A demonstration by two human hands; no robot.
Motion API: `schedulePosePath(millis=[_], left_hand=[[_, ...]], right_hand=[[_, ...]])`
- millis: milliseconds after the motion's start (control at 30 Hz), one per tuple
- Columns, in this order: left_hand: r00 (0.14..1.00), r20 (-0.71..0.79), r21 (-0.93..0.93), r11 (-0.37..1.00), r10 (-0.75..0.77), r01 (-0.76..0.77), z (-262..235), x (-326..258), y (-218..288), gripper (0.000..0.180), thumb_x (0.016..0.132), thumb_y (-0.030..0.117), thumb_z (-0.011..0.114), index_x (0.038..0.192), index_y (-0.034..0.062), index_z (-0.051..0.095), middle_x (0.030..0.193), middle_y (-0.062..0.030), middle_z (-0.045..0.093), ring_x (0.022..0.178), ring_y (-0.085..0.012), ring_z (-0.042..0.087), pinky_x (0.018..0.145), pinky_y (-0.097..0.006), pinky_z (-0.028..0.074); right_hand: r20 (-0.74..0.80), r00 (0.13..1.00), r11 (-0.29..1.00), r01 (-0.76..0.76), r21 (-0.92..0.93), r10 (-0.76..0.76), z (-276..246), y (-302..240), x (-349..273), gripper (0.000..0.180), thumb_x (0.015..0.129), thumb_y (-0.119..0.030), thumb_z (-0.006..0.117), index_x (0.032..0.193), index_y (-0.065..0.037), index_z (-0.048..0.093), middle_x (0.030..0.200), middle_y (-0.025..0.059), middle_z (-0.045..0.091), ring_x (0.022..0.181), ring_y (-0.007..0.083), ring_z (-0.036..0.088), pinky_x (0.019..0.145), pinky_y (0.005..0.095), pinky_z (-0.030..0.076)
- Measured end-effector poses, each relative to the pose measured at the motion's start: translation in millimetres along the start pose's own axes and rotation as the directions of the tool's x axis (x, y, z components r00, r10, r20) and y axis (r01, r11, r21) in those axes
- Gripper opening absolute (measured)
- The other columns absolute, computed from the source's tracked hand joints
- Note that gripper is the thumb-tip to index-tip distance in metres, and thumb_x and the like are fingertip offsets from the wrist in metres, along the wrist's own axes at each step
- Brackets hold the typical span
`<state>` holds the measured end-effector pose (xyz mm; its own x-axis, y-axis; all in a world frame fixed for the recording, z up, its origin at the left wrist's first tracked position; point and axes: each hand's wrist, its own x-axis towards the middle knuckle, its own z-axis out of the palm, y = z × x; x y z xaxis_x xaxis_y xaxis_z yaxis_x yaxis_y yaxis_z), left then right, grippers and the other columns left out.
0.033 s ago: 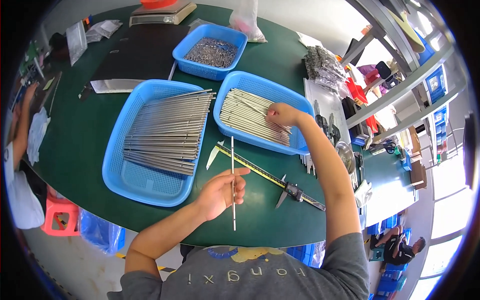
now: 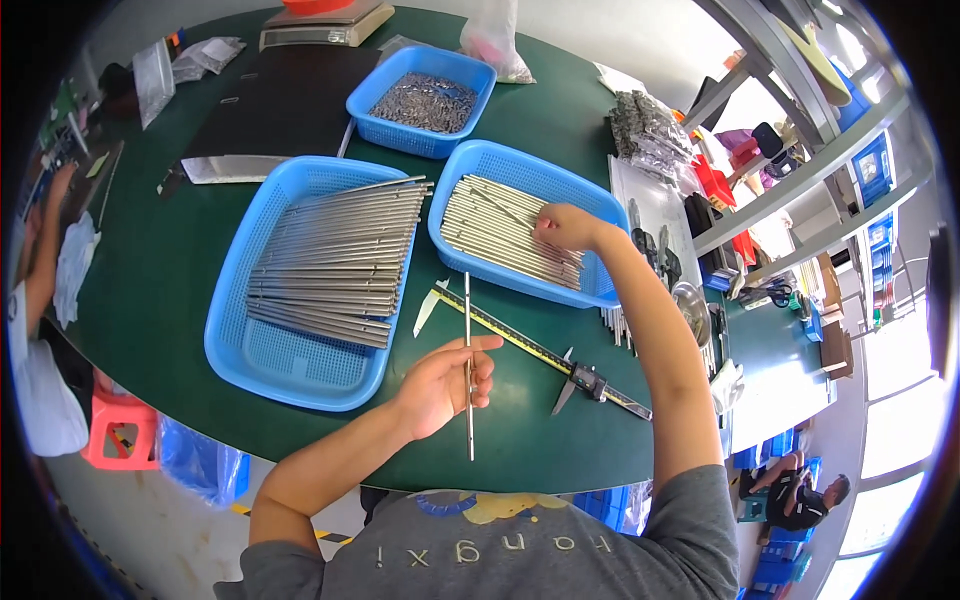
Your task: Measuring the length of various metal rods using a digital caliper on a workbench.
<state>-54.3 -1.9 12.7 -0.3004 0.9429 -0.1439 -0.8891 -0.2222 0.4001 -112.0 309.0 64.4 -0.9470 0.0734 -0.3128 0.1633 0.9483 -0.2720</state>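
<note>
My left hand (image 2: 437, 388) is closed around one slim metal rod (image 2: 468, 300), which stands nearly upright in the view over the green table. Inside the right blue basket (image 2: 470, 262), my right hand (image 2: 568, 228) is closed over pale metal rods (image 2: 480, 225) lying side by side. A darker rod (image 2: 497, 207) slants across them to its fingers; the grip itself is partly hidden. To the left, a larger blue basket (image 2: 290, 385) holds many grey metal rods (image 2: 335, 260). A digital caliper (image 2: 530, 347) lies on the table just beyond my left hand.
Behind stands a blue basket (image 2: 365, 128) of small metal parts, beside a black binder (image 2: 270, 110) and a scale (image 2: 325, 25). Bagged parts (image 2: 650, 130), a metal bowl (image 2: 690, 305) and shelving (image 2: 800, 215) line the right. Another person's arm (image 2: 42, 245) shows at far left.
</note>
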Motion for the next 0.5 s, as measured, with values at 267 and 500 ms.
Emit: schedulePosePath(millis=[267,500], left_hand=[[0.98,0.198,-0.208,0.977,-0.004,0.046,-8.3,3.8,3.6,0.047,0.094,0.032,0.033,0.129,0.0012,0.04,0.113,-0.0144,0.056,0.107,-0.0278,0.053,0.091,-0.042,0.041],[0.975,0.198,-0.153,0.979,-0.102,0.134,-0.1,-6.8,3.0,0.062,0.091,0.045,0.033,0.134,-0.0002,0.033,0.13,-0.019,0.044,0.124,-0.032,0.039,0.101,-0.049,0.032]], right_hand=[[-0.31,0.937,0.78,0.072,0.622,0.161,-3.7,-31.1,-67.5,0.03,0.087,-0.012,0.046,0.115,-0.003,0.052,0.077,0.0018,0.052,0.065,0.0109,0.048,0.057,0.0268,0.041],[-0.039,0.992,-0.219,0.065,0.974,0.12,77.0,-100.1,-208.4,0.052,0.083,-0.026,0.057,0.126,0.0,0.04,0.077,0.006,0.05,0.048,0.0087,0.044,0.037,0.02,0.032]])
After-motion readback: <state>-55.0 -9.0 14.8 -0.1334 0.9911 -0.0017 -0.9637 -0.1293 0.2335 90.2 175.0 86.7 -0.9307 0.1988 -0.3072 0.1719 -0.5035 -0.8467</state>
